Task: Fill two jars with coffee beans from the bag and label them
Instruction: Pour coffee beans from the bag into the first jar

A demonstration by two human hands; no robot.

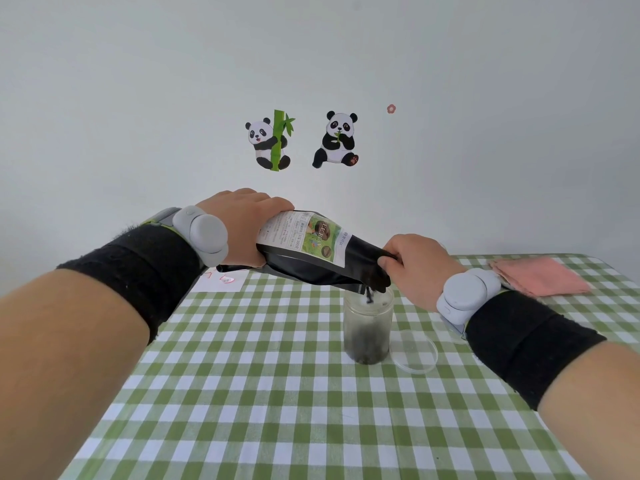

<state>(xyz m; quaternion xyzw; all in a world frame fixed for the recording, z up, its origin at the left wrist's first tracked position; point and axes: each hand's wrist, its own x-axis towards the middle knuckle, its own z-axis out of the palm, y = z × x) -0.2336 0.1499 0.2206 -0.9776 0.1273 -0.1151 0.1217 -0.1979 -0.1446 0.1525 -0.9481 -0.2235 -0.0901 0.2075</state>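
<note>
A black coffee bag (311, 251) with a green and white label is tipped on its side above the table. My left hand (242, 223) grips its raised bottom end. My right hand (414, 268) pinches the open mouth, which points down over a clear glass jar (367, 327). Dark beans fall from the mouth into the jar, which holds beans in its lower half. A clear round lid (417, 351) lies flat on the cloth just right of the jar. No second jar shows.
The table wears a green and white checked cloth (277, 393). A folded pink cloth (540, 275) lies at the far right. A white sheet with red marks (221, 280) lies at the far left edge, partly hidden by my left wrist. Behind is a wall with panda stickers.
</note>
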